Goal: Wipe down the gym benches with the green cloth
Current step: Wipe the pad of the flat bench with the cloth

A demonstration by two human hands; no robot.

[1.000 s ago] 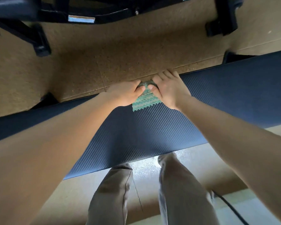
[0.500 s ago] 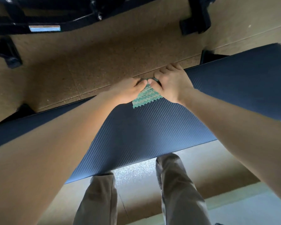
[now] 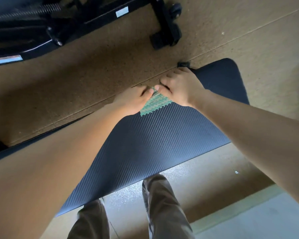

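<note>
Cloth [image 3: 154, 104]: gripped by left hand [image 3: 132, 100] and right hand [image 3: 179, 88] at bench [image 3: 145, 144] far edge. Beyond: black frame [image 3: 164, 26] on floor [image 3: 102, 75].

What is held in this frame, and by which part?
The green cloth: left hand and right hand both hold its far end, pressed at the far edge of the bench pad; its zigzag near edge lies free.
</note>
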